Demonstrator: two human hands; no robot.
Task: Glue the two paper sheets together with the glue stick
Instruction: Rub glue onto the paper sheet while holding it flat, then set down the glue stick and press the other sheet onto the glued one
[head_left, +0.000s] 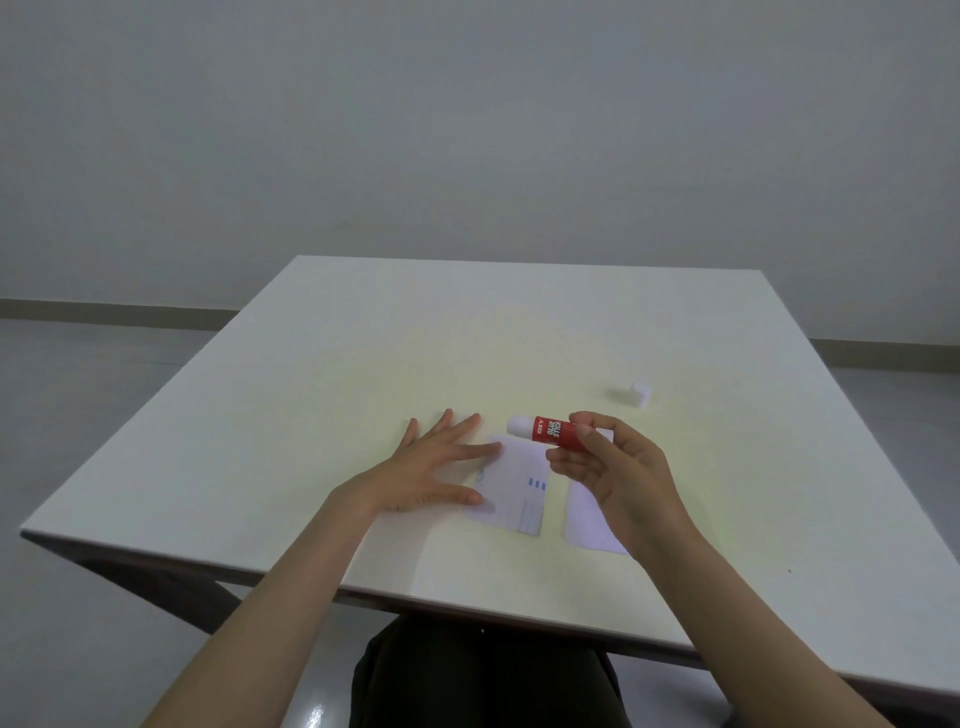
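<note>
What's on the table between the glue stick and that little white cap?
Nothing: the head view shows only bare table between the glue stick and the cap.

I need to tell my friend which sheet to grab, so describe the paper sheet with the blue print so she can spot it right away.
On the white table, look near the front edge, where the left hand lies flat. Its fingertips press on the paper sheet with blue print. The plain sheet to its right, partly behind the right hand holding the glue stick, bears no visible marks.
</note>
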